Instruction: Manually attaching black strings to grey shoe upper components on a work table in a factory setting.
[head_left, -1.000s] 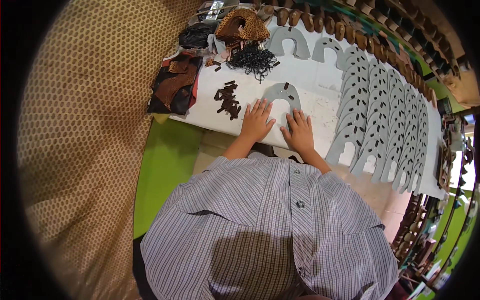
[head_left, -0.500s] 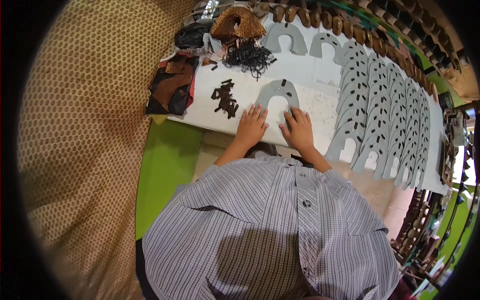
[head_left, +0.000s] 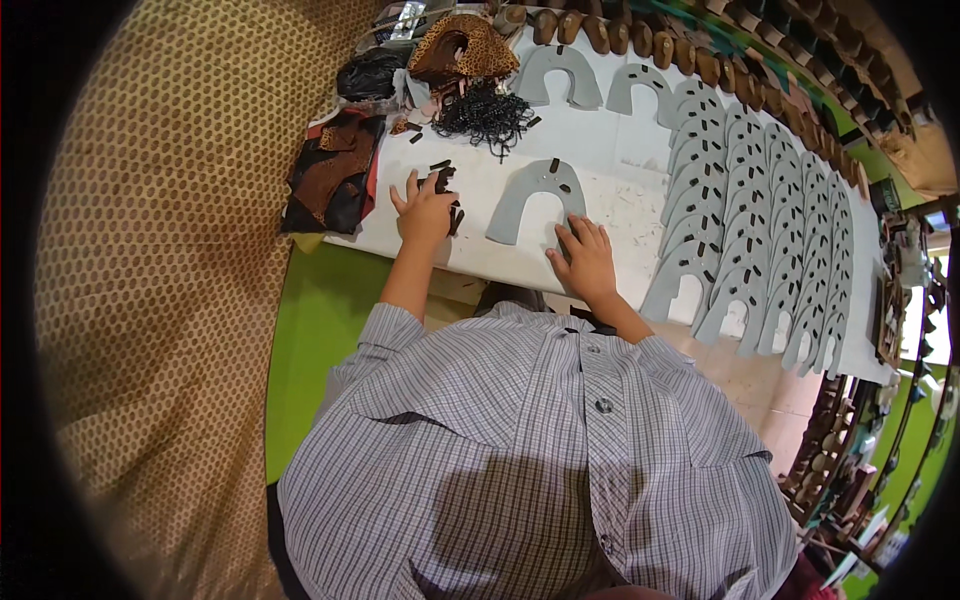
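Note:
A grey U-shaped piece (head_left: 514, 200) lies flat on the white table, its curve away from me. It carries a dark tab at the top of its curve and another on its right side. My right hand (head_left: 588, 264) rests with fingers spread on the piece's right leg and covers the end of it. My left hand (head_left: 424, 214) is over a loose pile of small dark brown strips (head_left: 446, 178), fingers apart. It hides much of the pile, and I see nothing held in it.
Overlapping rows of similar grey pieces (head_left: 690, 215) cover the table's right side. At the back left are a tangle of black cords (head_left: 484, 118) and a leopard-patterned bundle (head_left: 465, 48). Leather scraps (head_left: 335, 170) lie at the left edge. Brown shoe-like forms (head_left: 640, 40) line the back.
My left hand has left the grey piece's left leg and moved left to the pile of strips. My right hand stays on the right leg.

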